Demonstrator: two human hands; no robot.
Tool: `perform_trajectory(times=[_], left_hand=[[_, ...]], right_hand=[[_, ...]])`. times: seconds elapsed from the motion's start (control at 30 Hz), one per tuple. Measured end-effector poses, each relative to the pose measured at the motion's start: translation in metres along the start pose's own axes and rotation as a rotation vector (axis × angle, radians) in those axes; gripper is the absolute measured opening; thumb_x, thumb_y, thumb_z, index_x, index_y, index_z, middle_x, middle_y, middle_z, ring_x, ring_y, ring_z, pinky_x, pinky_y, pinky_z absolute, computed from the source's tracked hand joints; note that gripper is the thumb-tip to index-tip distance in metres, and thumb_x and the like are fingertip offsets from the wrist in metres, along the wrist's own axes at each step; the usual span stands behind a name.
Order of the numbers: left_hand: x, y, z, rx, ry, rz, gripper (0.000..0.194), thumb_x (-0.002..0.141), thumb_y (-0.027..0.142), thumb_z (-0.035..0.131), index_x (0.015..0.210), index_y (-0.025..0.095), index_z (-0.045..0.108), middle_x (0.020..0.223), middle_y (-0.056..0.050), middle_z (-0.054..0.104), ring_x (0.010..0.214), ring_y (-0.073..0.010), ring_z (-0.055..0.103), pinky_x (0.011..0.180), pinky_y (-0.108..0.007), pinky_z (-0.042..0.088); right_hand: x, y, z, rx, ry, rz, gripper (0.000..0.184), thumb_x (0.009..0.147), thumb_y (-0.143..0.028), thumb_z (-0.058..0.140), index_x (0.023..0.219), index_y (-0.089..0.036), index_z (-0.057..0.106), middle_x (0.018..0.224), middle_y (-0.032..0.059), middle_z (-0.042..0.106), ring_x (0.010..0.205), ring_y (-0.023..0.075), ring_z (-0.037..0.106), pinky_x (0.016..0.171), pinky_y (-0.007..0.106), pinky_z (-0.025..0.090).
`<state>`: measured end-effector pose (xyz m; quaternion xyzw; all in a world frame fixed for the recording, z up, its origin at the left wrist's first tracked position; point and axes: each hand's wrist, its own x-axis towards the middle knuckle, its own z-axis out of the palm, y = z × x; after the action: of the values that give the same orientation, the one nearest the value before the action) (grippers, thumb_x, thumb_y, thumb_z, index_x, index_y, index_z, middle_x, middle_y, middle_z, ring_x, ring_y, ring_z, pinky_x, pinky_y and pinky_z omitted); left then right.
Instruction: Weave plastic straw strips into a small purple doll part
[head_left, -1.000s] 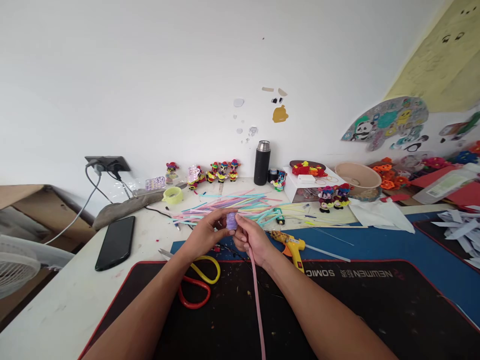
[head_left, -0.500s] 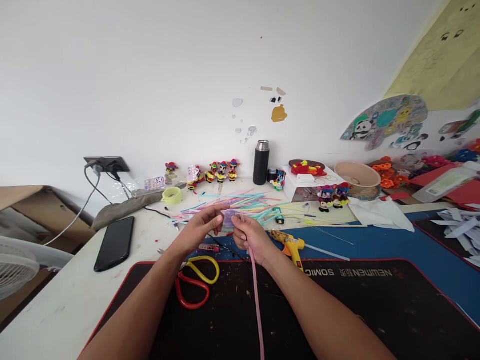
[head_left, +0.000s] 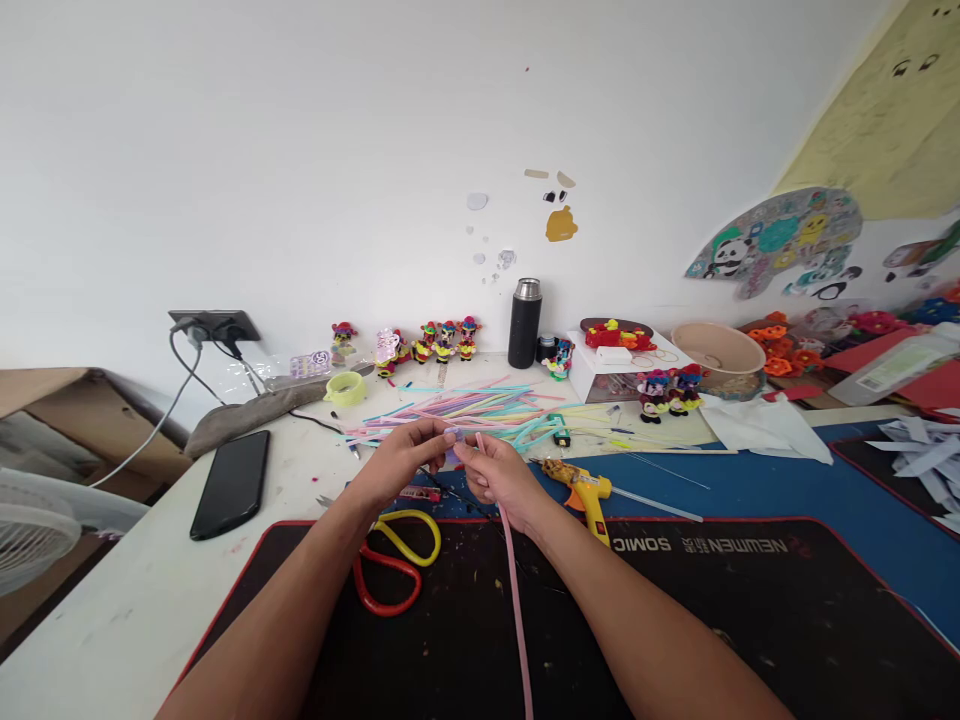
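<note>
Craft workspace: glue gun (head_left: 589, 489), pipe cleaners (head_left: 450, 407).

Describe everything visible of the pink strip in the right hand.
The pink strip is long, thin and pale, and looks like a soft pipe cleaner. The right hand grips it; a short end appears to poke up above the hand. Below, it curves slightly across the view of the black mat and leaves the picture at the bottom, so its lower end is unseen. Whether it touches the mat cannot be told.
</note>
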<state>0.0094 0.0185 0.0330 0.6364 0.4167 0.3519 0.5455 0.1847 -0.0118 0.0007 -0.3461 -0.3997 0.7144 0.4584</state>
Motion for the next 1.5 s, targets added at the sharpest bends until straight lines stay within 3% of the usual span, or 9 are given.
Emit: perform_trajectory(times=[0.43,0.6,0.77,1.03,1.2,1.5], left_hand=[[0.003,-0.012,-0.003,-0.094,0.012,0.015,0.038,0.077,0.051,0.084,0.082,0.018,0.067,0.068,0.001,0.063,0.062,-0.0137,0.055,0.061,-0.027,0.045],[0.003,-0.010,-0.001,-0.098,0.046,-0.001,0.042,0.075,0.055,0.085,0.081,0.016,0.070,0.065,0.002,0.061,0.061,-0.0126,0.052,0.061,-0.026,0.043],[0.004,-0.009,0.000,-0.253,0.050,-0.014,0.050,0.076,0.063,0.081,0.076,0.015,0.070,0.069,-0.002,0.060,0.064,-0.0141,0.053,0.061,-0.027,0.045],[0.004,-0.011,0.000,-0.232,0.073,-0.042,0.044,0.073,0.053,0.088,0.090,0.015,0.074,0.066,0.002,0.060,0.060,-0.0118,0.050,0.059,-0.024,0.039],[0.005,-0.010,0.000,-0.278,0.120,-0.007,0.041,0.075,0.053,0.086,0.078,0.016,0.069,0.062,0.003,0.056,0.057,-0.0101,0.044,0.056,-0.024,0.035],[0.004,-0.012,-0.001,-0.306,0.075,-0.016,0.041,0.081,0.055,0.081,0.083,0.016,0.069,0.073,0.000,0.059,0.064,-0.0120,0.051,0.058,-0.024,0.041]], right_hand=[[-0.001,0.002,0.002,-0.002,-0.021,-0.013,0.046,0.080,-0.059,0.080,0.084,-0.022,0.053,0.050,-0.0130,0.038,0.038,0.0047,0.022,0.038,0.021,0.013],[-0.002,0.000,0.002,0.018,-0.009,-0.004,0.049,0.079,-0.060,0.081,0.082,-0.023,0.048,0.050,-0.0129,0.039,0.037,0.0046,0.025,0.039,0.021,0.013],[-0.002,-0.001,0.001,0.049,-0.017,0.007,0.052,0.079,-0.061,0.080,0.078,-0.023,0.045,0.049,-0.0128,0.039,0.036,0.0041,0.025,0.039,0.021,0.012],[-0.002,0.000,0.002,0.072,-0.023,0.033,0.052,0.078,-0.062,0.080,0.078,-0.023,0.046,0.048,-0.0125,0.040,0.035,0.0045,0.026,0.039,0.022,0.011],[-0.003,0.000,0.002,0.075,-0.031,0.029,0.056,0.078,-0.064,0.080,0.074,-0.023,0.042,0.048,-0.0121,0.040,0.035,0.0041,0.026,0.039,0.022,0.011],[-0.002,0.000,0.002,0.077,-0.042,0.022,0.058,0.077,-0.063,0.082,0.071,-0.023,0.041,0.048,-0.0123,0.038,0.035,0.0037,0.025,0.038,0.021,0.011]])
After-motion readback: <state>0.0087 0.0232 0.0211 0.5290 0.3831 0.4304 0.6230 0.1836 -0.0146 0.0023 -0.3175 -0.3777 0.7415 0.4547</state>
